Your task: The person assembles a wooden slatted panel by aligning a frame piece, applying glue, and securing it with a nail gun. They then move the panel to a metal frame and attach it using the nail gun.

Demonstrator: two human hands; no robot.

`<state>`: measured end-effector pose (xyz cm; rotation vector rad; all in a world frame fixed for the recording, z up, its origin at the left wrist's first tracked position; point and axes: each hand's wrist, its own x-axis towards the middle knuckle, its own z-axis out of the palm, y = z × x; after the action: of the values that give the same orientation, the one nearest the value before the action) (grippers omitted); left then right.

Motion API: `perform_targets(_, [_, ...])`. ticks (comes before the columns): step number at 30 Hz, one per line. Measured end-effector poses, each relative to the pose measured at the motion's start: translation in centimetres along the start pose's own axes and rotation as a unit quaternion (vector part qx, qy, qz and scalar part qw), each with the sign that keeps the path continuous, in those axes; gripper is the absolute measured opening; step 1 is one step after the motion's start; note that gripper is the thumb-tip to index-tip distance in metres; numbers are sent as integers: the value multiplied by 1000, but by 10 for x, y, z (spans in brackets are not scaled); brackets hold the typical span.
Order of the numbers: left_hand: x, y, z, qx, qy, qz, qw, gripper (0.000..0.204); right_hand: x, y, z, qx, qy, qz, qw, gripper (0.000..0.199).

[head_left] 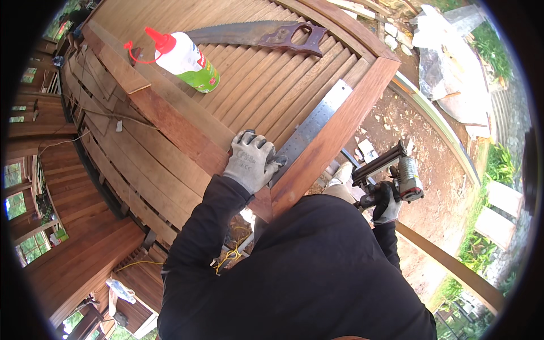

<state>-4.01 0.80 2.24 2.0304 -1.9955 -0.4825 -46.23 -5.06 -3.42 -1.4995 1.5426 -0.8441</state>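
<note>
— Left gloved hand (251,160)?
— Pressed flat, fingers spread, on near end of long steel ruler (315,122); long axis running far-right.
— Right gloved hand (386,202)?
— Clenched around black nail gun (390,171), right of slatted wooden panel (255,85).

white glue bottle with red cap and green label (184,58) lying on the slats | rusty hand saw with dark wooden handle (266,34) beyond it | loose brown planks (107,85) stacked left | pale rubble (447,62) on the dirt, right

Around you, daylight falls on bare dirt ground (419,164), green plants (498,164) and stacked timber planks (113,164) at left.
</note>
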Motion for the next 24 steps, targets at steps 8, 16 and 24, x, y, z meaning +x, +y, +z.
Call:
perform_targets(8, [0, 0, 0, -4, 4, 2, 1000, 31, -2, -16, 3, -34, -10, -21, 999, 32])
perform_targets(16, [0, -2, 4, 2, 31, 15, 999, 28, -5, -23, 9, 76, 43, 54, 995, 33])
perform_targets(24, [0, -2, 3, -1, 20, 15, 1000, 32, -3, -12, 5, 69, 20, 44, 996, 38])
